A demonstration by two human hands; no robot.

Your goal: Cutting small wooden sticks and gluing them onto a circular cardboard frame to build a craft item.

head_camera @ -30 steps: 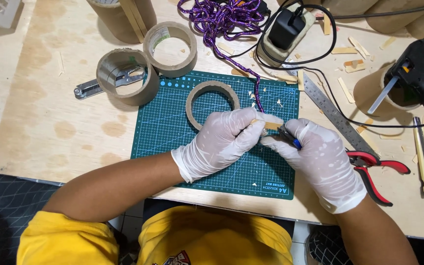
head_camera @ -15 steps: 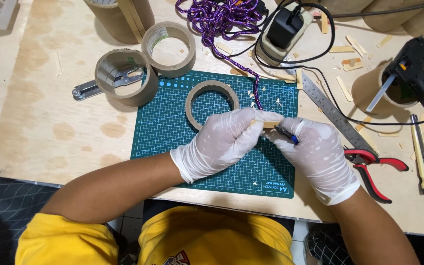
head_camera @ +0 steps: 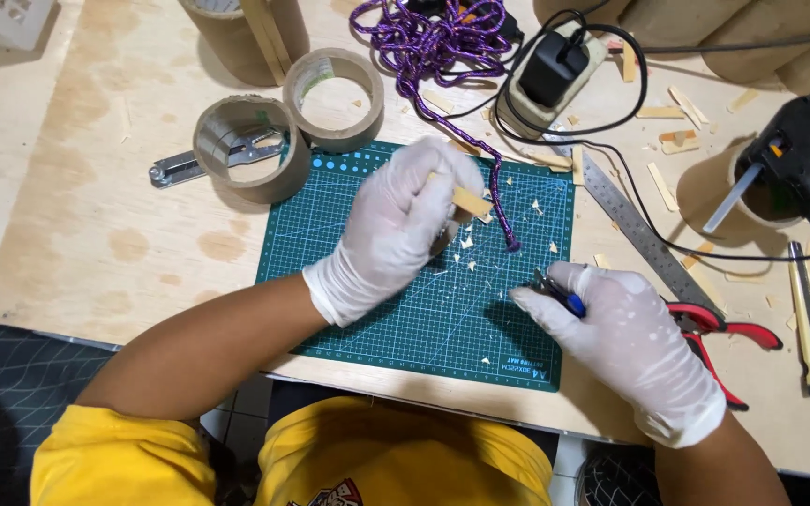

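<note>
Pinching a thin wooden strip [head_camera: 472,200] above the cutting mat [head_camera: 349,281], the left hand [head_camera: 403,225] grips its near end; light, brittle. The right hand [head_camera: 635,342] is closed on a blue-handled tool [head_camera: 560,295].

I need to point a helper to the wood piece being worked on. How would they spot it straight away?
Start at the green cutting mat in the middle of the plywood table. Over its upper half, the gloved left hand pinches a small wood strip, just left of the purple rope's end. Unlike the offcuts lying loose around the mat, it is held up between fingers.
</note>
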